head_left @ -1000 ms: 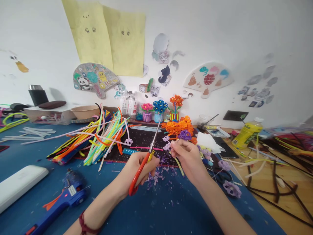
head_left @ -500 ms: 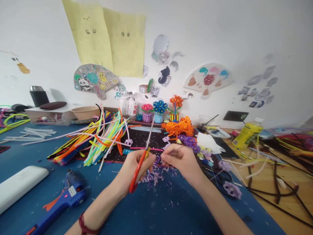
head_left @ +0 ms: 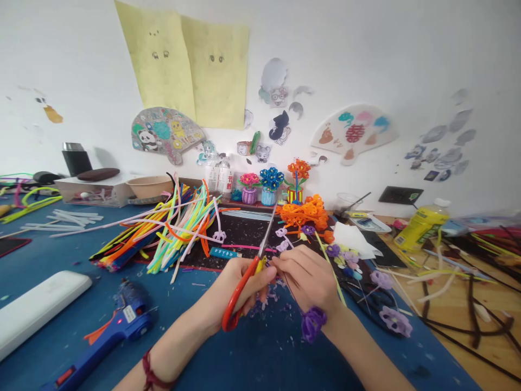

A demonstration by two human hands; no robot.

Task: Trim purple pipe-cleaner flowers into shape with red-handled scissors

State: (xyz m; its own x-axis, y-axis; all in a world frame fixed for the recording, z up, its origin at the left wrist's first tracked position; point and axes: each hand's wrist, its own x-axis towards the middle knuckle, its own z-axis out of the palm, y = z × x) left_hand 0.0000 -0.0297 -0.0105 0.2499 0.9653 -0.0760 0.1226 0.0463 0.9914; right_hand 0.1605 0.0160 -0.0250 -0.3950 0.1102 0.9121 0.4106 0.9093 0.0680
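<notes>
My left hand [head_left: 240, 285] is closed around a pair of scissors [head_left: 245, 282] with orange-red handles, the blades pointing away. A small yellow piece [head_left: 261, 265] shows near the scissors' pivot. Close beside it, my right hand [head_left: 307, 274] pinches a thin dark stem. From that stem a purple pipe-cleaner flower [head_left: 313, 324] hangs below the right wrist. The fingertips of both hands nearly meet, so what lies between them is partly hidden. Purple fuzz scraps [head_left: 271, 298] are scattered under the hands.
A pile of coloured pipe cleaners [head_left: 179, 228] lies left of centre. A blue glue gun [head_left: 126, 320] and a white case [head_left: 40, 307] sit at the left. Potted flowers [head_left: 269, 193], orange flowers [head_left: 305, 213] and a yellow bottle [head_left: 423, 224] stand behind. Lilac flowers [head_left: 394, 320] lie right.
The purple flower has come from beyond the right hand to hang beneath its wrist. The right hand has turned palm-down, closer to the left. The view has shifted slightly left.
</notes>
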